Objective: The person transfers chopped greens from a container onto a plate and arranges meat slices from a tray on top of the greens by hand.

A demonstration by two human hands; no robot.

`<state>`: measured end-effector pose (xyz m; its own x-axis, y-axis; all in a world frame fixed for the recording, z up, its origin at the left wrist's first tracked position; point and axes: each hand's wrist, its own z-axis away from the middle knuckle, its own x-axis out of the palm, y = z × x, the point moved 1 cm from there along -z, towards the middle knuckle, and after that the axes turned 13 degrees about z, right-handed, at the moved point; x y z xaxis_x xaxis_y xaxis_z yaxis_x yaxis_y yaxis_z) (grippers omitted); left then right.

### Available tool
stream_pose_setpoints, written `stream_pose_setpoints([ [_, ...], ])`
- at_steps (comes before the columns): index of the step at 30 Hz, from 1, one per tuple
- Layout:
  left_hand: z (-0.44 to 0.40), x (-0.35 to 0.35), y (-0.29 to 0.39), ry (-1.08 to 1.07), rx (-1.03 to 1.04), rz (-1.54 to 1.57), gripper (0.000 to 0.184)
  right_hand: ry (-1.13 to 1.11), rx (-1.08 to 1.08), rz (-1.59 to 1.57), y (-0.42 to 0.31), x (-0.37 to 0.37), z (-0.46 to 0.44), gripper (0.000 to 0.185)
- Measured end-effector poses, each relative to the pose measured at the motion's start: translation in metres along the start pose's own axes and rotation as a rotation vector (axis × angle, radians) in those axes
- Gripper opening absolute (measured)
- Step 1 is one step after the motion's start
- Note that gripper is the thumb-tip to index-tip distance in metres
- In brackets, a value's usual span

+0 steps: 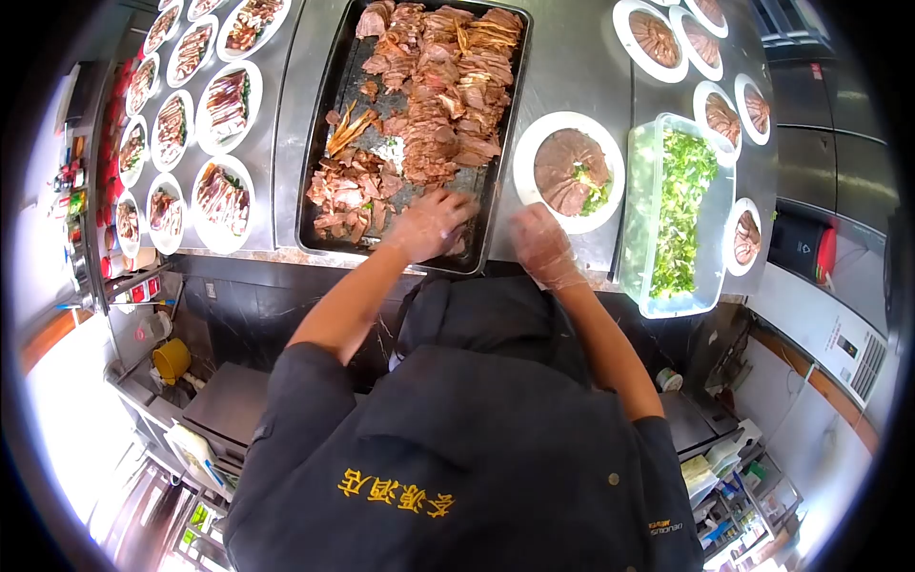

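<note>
My left hand (434, 227), in a clear plastic glove, is down in the front of a black tray (315, 172). Its fingers curl among the sliced meat (431, 143); what lies under them is hidden. Broken meat pieces (353, 195) lie just left of that hand. My right hand (543, 246), also gloved, is over the counter between the tray and a white plate (618, 176). Its fingers are drawn together, and I cannot make out anything in them. On that plate, meat slices (562, 176) are fanned out beside some chopped greens (595, 197).
A clear plastic tub (643, 229) of chopped greens (681, 214) stands right of the plate. More plates of fanned meat (658, 40) line the right side. Several plates of sliced meat (227, 107) fill the left of the steel counter (572, 57).
</note>
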<state>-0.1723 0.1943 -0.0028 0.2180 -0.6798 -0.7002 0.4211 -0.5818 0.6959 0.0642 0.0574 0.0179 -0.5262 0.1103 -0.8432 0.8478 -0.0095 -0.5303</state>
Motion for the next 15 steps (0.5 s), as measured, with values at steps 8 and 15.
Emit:
stream_pose_setpoints([
  [8,0.072,-0.052,-0.084,0.270,-0.168,0.243,0.050,-0.090,0.172,0.001,-0.005,0.005,0.026,0.019],
  [15,0.050,-0.068,-0.084,0.479,-0.750,1.204,0.050,-0.077,0.185,0.038,0.002,0.002,0.029,0.025],
])
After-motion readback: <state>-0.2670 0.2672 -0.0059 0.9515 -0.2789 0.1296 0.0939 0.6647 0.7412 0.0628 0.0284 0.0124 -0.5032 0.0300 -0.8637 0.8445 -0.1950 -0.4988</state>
